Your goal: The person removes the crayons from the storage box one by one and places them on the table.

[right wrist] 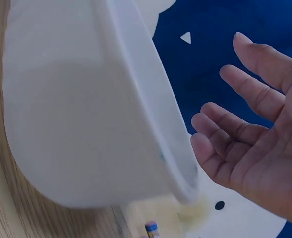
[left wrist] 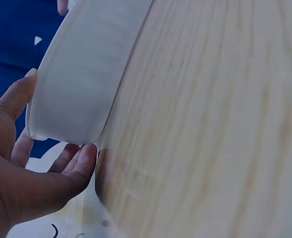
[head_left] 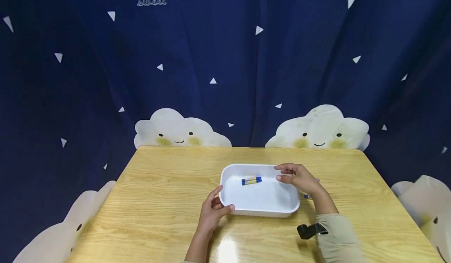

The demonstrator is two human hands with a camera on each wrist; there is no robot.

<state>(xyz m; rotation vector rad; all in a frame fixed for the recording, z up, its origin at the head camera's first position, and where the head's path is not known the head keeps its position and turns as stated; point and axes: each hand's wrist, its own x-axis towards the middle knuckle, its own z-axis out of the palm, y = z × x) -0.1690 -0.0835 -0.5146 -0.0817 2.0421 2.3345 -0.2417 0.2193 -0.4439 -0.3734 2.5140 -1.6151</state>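
Table (head_left: 169, 184) | one tray (head_left: 258, 201): two crayons (head_left: 251, 182) | left hand (head_left: 211, 213) grips tray | right hand (head_left: 301, 179) empty, spread

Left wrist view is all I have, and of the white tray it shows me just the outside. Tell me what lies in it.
Observer: In the head view, two blue crayons with yellow on their wrappers lie side by side in the white tray.
Operator: Now report whether the right hand holds anything.
Observer: The right hand holds nothing; the right wrist view shows its fingers free.
Operator: Check the table on the tray's right side.
Observer: What looks like a blue-ended crayon lies on the table there, partly hidden by the right forearm in the head view.
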